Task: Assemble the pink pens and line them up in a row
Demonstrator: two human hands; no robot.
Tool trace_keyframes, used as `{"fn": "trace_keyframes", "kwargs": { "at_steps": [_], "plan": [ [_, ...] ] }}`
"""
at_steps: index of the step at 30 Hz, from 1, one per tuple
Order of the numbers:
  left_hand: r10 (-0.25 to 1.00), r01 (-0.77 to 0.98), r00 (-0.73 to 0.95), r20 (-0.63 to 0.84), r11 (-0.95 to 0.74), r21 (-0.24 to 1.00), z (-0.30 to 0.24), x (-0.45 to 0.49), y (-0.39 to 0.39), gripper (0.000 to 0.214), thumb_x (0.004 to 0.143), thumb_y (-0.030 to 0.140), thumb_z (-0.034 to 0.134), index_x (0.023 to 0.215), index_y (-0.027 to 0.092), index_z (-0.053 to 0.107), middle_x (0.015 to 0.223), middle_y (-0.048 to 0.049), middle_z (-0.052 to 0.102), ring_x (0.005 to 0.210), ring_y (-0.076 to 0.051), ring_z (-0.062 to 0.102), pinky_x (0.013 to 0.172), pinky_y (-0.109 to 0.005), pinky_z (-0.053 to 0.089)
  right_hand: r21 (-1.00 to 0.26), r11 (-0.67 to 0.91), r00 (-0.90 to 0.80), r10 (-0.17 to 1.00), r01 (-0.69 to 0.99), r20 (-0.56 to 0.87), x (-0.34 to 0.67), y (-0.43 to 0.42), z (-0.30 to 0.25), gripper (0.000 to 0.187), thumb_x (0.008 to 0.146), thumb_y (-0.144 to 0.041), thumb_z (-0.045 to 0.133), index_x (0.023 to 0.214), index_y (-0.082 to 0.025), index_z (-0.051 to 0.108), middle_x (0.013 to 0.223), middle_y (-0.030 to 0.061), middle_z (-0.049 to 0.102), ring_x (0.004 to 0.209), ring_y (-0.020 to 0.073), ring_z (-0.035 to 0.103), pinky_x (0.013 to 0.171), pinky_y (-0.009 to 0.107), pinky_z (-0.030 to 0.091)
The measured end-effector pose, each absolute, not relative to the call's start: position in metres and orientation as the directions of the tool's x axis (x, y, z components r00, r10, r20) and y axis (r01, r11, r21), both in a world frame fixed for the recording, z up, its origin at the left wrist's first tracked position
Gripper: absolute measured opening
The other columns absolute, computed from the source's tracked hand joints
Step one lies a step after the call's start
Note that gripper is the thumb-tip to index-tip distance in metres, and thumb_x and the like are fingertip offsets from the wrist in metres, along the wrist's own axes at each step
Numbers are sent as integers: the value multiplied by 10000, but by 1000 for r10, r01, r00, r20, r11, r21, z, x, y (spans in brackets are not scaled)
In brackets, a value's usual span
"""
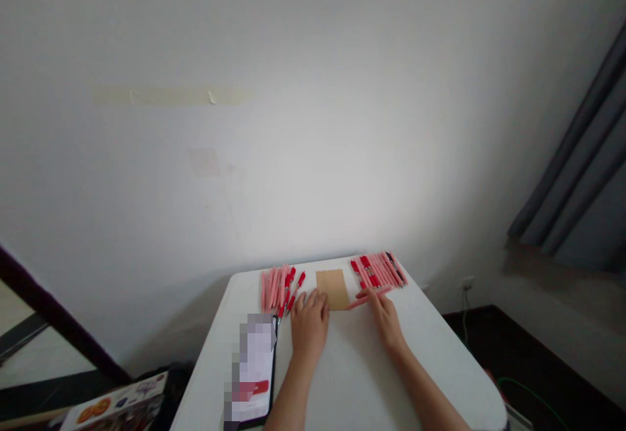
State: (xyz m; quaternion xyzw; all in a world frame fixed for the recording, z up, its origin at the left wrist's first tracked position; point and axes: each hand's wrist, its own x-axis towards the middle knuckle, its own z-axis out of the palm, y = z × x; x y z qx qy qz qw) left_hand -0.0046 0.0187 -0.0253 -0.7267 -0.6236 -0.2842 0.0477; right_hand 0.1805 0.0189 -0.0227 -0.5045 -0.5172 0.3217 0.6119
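A brown square of paper or a flat pouch [332, 287] lies toward the far side of the white table; I cannot tell which it is. My left hand [310, 323] rests beside it, fingers spread and laid down at its left edge. My right hand [385, 319] is closed around a slim pink pen [358, 302], which slants by the brown square's lower right corner. To the left, a bunch of pink pens [274, 287] lies with some red pens [297, 287]. On the right is a row of more pink pens [384, 269], with red and dark ones among them.
A tablet or large phone [252, 366], its screen blurred, lies at the table's [357, 379] left side. The wall [313, 124] stands directly behind the table. A printed box [117, 405] is low on the left; a grey curtain [581, 177] hangs at right.
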Motion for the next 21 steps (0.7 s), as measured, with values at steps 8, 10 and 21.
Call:
{"fn": "trace_keyframes", "kwargs": {
  "at_steps": [8, 10, 21],
  "plan": [
    [874, 925, 72, 481, -238, 294, -29, -7, 19, 343, 871, 268, 451, 1176, 305, 604, 1274, 2, 595, 1181, -282, 462, 1016, -511, 394, -818, 206, 236, 968, -537, 90, 177, 20, -16, 316, 737, -468, 652, 903, -204, 702, 885, 55, 671, 790, 181, 607, 715, 327, 514],
    [877, 927, 70, 475, -233, 295, -29, -7, 19, 344, 872, 270, 450, 1178, 303, 603, 1281, 6, 592, 1184, -282, 456, 1020, -507, 391, -762, 189, 226, 972, -620, 57, 177, 21, -14, 292, 703, -394, 703, 936, -219, 687, 846, 27, 657, 717, 148, 580, 629, 281, 499],
    [872, 928, 72, 484, -236, 287, -28, -7, 18, 340, 876, 268, 446, 1176, 304, 601, 1280, -5, 587, 1176, -261, 460, 1025, -489, 382, -532, -14, -103, 985, -847, 139, 183, 16, -2, 403, 819, -558, 520, 628, -207, 566, 745, -1, 583, 559, 103, 462, 573, 268, 421]
  ]
}}
